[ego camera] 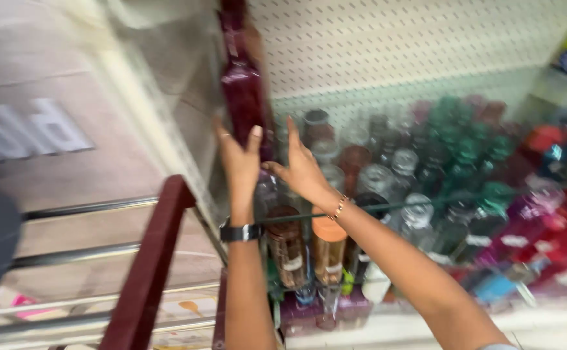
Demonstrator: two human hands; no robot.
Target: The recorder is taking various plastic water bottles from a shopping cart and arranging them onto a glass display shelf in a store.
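Pic is blurry. Both hands are up at a glass shelf (426, 202) full of bottles.

The left hand (239, 162) has a black watch (240, 232) on the wrist. Its fingers (255, 137) are curled round the bottom of a tall dark red bottle (243, 97). That bottle stands up straight at approx 12 o'clock from the hand, high above the others, right by the shelf's left edge. The grip looks closed on it, but the blur hides the thumb.

The right hand (301, 170) wears a thin bracelet (339, 207). Its fingers are spread wide, palm flat. Its thumb points at 9 o'clock and touches or almost touches the red bottle near the bottom; can't tell which. It holds nothing else.

Under the hands, at 6 o'clock, stand a brown bottle (288, 249) and an orange-brown bottle (328, 249), side by side. At 3 o'clock from the hands are lots of bottles w/ silver lids, then green ones (464, 139), then pink and red ones (555, 223) far right. All too blurry to count.

Behind the shelf is a white board w/ small holes (413, 39). At 8 o'clock is a dark red rail (150, 266) w/ silver bars (89, 207) going off to the left.
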